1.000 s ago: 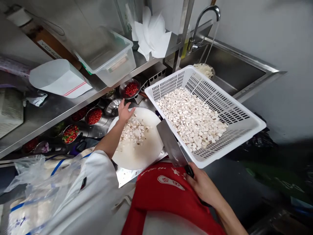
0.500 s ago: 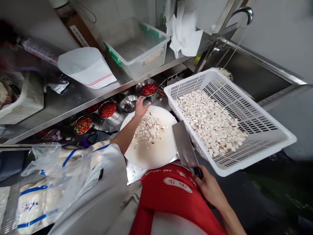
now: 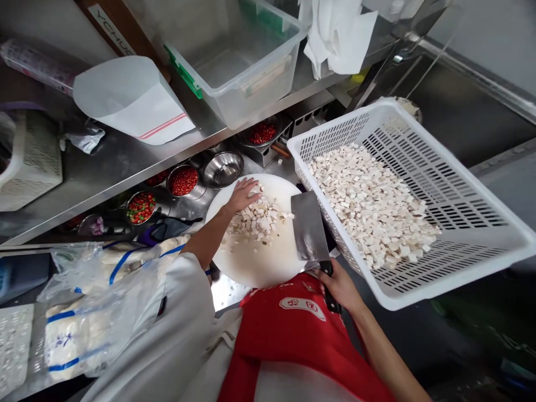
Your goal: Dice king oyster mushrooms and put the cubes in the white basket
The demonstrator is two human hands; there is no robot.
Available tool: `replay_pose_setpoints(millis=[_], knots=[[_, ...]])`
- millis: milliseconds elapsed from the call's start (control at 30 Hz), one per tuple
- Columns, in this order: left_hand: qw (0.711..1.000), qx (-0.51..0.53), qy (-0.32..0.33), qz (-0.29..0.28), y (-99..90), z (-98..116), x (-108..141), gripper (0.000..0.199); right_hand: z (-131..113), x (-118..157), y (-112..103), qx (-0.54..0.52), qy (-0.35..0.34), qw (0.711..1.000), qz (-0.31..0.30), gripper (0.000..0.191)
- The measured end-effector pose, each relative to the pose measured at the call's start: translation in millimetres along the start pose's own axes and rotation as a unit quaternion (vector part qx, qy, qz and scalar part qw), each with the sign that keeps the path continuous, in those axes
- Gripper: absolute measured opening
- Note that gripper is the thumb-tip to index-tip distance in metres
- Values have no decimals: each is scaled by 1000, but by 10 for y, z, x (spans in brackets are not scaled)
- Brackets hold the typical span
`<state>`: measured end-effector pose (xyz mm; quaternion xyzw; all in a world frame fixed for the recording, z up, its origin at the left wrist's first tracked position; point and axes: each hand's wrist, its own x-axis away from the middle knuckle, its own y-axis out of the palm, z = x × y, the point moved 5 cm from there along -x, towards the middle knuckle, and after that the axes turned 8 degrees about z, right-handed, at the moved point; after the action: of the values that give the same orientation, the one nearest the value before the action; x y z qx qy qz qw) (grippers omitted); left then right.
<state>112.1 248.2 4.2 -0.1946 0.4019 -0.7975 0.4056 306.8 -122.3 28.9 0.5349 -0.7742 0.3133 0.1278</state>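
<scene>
My left hand (image 3: 244,195) lies with its fingers stretched over the far side of a heap of diced white pieces (image 3: 259,220), which look like mushroom. The heap rests on a round white cutting board (image 3: 251,268). Low at the board's right side, my right hand (image 3: 341,285) grips the black handle of a cleaver (image 3: 310,226). Its broad blade lies flat over the board's right edge. Just right of the blade stands a white slotted basket (image 3: 422,134) with many more of these diced pieces (image 3: 372,204) in it.
Behind the board stand a metal bowl (image 3: 223,169) and containers of chopped red chillies (image 3: 183,181). A steel shelf (image 3: 138,170) overhangs them, bearing a clear plastic bin (image 3: 255,95). Bagged white items (image 3: 77,335) lie at left; a sink (image 3: 464,100) is at far right.
My left hand has come down from beyond the board onto the heap's far side. The cleaver has shifted slightly up and left, its blade now over the board's edge. The camera view has moved a little.
</scene>
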Motion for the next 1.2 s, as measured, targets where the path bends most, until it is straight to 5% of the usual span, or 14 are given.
replay_pose_setpoints(millis=[200, 333, 500, 633, 967, 1100, 1200], knots=[[998, 52, 29, -4, 121, 271, 37, 48, -307, -529, 300, -38, -34, 998, -45, 26], [989, 124, 39, 73, 160, 396, 153, 37, -460, -564, 629, -54, -34, 995, -71, 22], [953, 244, -58, 170, 170, 365, 241, 33, -577, -469, 1050, -68, -33, 993, -89, 22], [917, 302, -128, 226, 94, 292, 259, 31, -682, -452, 1182, -87, -31, 990, -105, 22], [914, 291, -190, 207, -253, 476, 224, 21, -1086, -178, 1064, -192, 13, 971, -142, 27], [936, 252, -173, 175, -520, 863, 28, 22, -1292, -71, 833, -279, 29, 950, -138, 30], [951, 226, -134, 162, -687, 1363, -249, 25, -1451, -36, 485, -303, 12, 945, -122, 30]])
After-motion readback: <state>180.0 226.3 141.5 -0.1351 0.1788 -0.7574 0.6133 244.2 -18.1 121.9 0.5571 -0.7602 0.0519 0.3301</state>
